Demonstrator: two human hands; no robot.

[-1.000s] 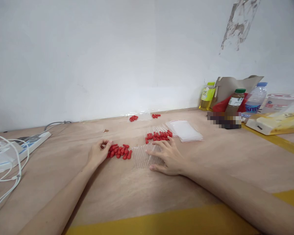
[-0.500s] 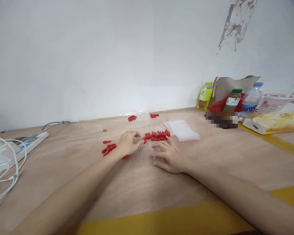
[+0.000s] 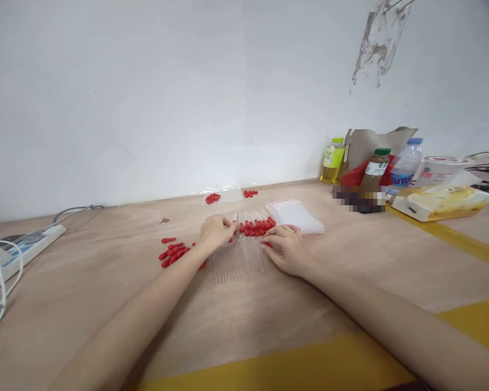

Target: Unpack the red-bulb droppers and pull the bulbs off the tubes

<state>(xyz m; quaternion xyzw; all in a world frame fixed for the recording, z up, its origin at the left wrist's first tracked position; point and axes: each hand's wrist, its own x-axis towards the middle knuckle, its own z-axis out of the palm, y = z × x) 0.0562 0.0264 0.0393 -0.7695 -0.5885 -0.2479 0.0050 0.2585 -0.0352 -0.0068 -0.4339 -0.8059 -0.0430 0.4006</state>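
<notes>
My left hand (image 3: 217, 231) is curled shut at the left end of a row of red caps (image 3: 257, 226), and its fingertips pinch what looks like one red cap. My right hand (image 3: 286, 247) lies just to the right, fingers closed on a clear tube with a bit of red showing at its fingertips. A flat row of clear plastic tubes (image 3: 237, 259) lies between and in front of both hands. Several loose red caps (image 3: 171, 252) lie in a pile left of my left wrist.
A stack of clear plastic bags (image 3: 295, 215) lies behind my right hand. More red caps (image 3: 212, 197) sit near the wall. Bottles (image 3: 375, 169) and a tissue pack (image 3: 442, 202) stand at the right. A power strip (image 3: 26, 244) with white cables lies at the left.
My left hand left the loose cap pile and moved right to the row of tubes. My right hand curled and shifted a little away from me. The view drifted right.
</notes>
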